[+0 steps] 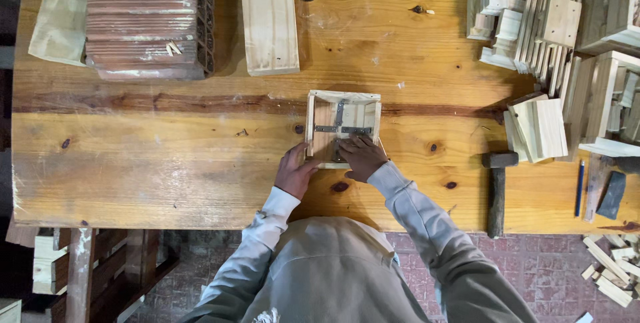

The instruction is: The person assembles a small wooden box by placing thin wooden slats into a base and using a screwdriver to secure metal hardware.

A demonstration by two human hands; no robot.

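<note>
One long wooden workbench (pixel 167 163), knotted and honey-coloured, filling most of the view. On its far left corner, a stack of ridged red clay bricks (pixel 143 20), with a pale plank (pixel 63 13) just beside them. Along the right edge, a jumble of cut wooden pieces (pixel 567 36). Near the top centre, a plain pale wooden block (pixel 270 24), well apart from the hands. At the middle of the bench, close to the near edge, a small open-topped wooden box (pixel 319 120) with a crossed metal jig (pixel 341 123) set inside it. Left hand (pixel 295 171) pressed against the box's near left corner, fingers curled loosely around the wall; how firmly, impossible to tell. Right hand (pixel 362 157) laid over the near rim, fingers bent down into the box and touching the metal, grip hidden. Further right, a dark hammer (pixel 497 193), head away from the person, then a blue pencil (pixel 580 186). Left of the box, a small loose screw (pixel 241 133).
</note>
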